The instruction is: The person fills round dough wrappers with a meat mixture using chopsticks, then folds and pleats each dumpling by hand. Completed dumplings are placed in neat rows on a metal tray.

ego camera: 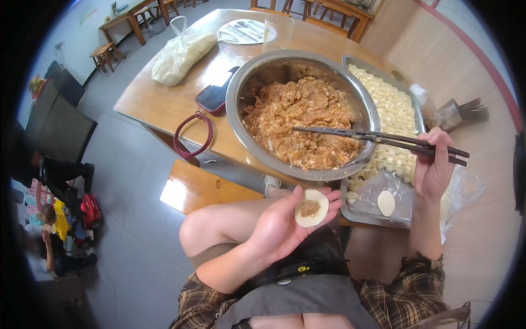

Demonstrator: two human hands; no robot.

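Note:
On the upturned palm of my left hand (279, 230) rests a round dough wrapper (322, 201) with a small dab of minced filling (310, 208) at its middle. My right hand (433, 168) grips a pair of dark chopsticks (394, 142). Their tips reach over the bowl to the minced meat filling (300, 107), seemingly touching it. That filling sits in a wide stainless-steel bowl (240, 135) at the table's near edge. Right of the bowl, a metal tray (370, 216) carries rows of folded dumplings (382, 103). A single flat wrapper (386, 203) lies on its floured near end.
A smartphone (218, 92) and dark red ring strap (176, 137) lie left of the bowl. Behind are a tied plastic bag of dough (185, 55), a clear cup (279, 35) and a round printed fan (240, 32). A utensil holder (450, 115) stands right. People (59, 218) are at far left.

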